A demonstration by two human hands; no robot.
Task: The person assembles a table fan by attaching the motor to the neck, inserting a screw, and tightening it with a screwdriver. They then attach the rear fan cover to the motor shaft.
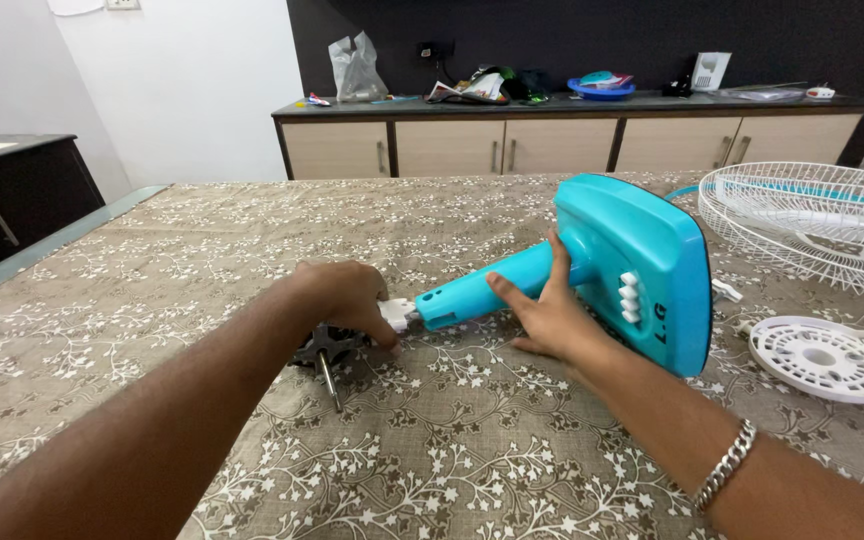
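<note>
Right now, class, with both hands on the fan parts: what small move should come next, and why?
Probably slide the white neck piece straight into the open end of the turquoise stand. The left hand holds the motor so that the neck piece meets the tube's mouth, and the right hand braces the tube flat on the tablecloth, so the parts look lined up but not visibly seated.

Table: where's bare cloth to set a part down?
Free: the table left of the left hand, the far strip toward the cabinet, and the near edge between both arms. Crowded: right side, with fan base, wire guard, white disc.
</note>
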